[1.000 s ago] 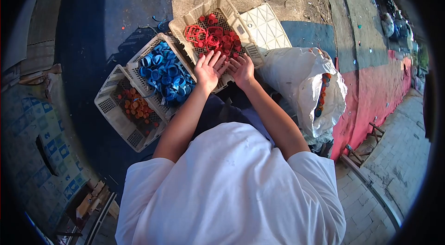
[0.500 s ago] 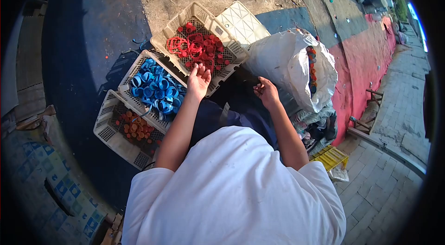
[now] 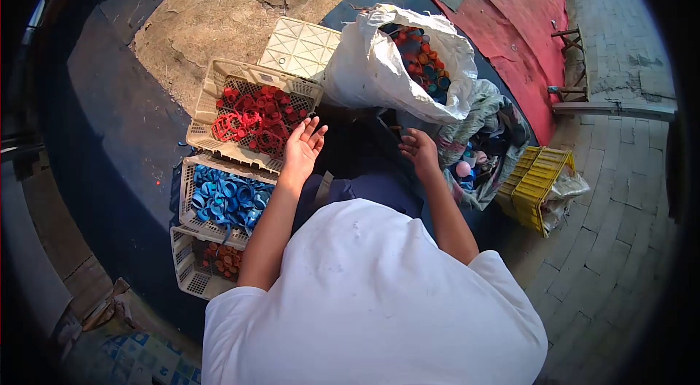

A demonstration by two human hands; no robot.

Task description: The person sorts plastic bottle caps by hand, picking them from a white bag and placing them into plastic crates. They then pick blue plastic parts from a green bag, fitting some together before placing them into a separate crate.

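Observation:
My left hand (image 3: pixel 302 150) is palm up with its fingers apart, beside the right edge of a cream plastic crate (image 3: pixel 207 90) that holds red bottle caps and rings (image 3: pixel 255 121); nothing shows in it. My right hand (image 3: pixel 420 152) hangs below the mouth of a white woven sack (image 3: pixel 357 68), its fingers loosely bent and apart, with nothing visible in them. Mixed orange, red and blue-green caps (image 3: pixel 426 68) fill the sack's opening. A second crate, nearer me, holds blue caps (image 3: pixel 232 197). Orange caps (image 3: pixel 224 259) lie in a third crate, partly hidden by my left forearm.
An upturned cream crate (image 3: pixel 299 48) stands behind the red caps. To my right are a greyish sack (image 3: pixel 503 133) of mixed items and a yellow crate (image 3: pixel 536 184) with clear plastic. Red matting (image 3: pixel 514 20) and a brick pavement (image 3: pixel 620 188) extend beyond.
The view has swung to the right, so crates and sack sit further left and the sack's caps show more fully. Both hands stay apart and raised, roughly in the same places before me.

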